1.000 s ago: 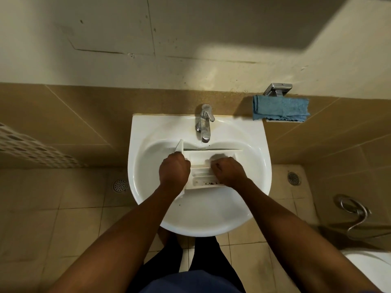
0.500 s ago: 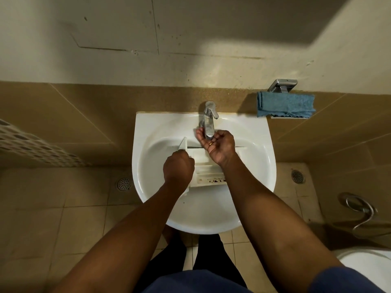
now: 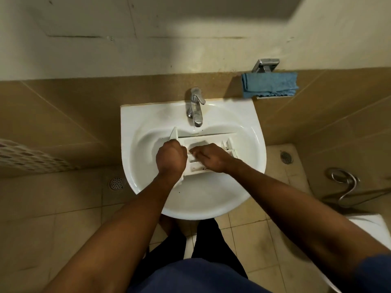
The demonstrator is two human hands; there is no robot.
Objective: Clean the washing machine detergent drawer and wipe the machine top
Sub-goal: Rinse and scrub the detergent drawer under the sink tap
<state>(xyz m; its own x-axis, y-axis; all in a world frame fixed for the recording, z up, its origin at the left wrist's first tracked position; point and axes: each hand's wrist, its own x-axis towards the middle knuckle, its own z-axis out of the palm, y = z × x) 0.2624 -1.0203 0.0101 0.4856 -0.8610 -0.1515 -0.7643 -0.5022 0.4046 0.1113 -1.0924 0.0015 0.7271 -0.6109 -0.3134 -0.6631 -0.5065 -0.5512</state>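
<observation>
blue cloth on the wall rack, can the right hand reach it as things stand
Probably yes: the blue cloth hangs just right of the sink, with nothing between it and the right hand.

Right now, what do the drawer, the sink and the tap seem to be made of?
Drawer: likely white moulded plastic, matt, with thin straight walls.
Sink: probably glazed ceramic, glossy white with soft highlights.
Tap: polished metal, chrome-like, with mirror reflections.

White basin (image 3: 127, 127) against tan tiles (image 3: 63, 123) before me, chrome tap (image 3: 195, 108) at its back rim. On the floor: left drain (image 3: 116, 183), right drain (image 3: 286, 157) — coiled metal hose (image 3: 344, 182) to my right.
</observation>
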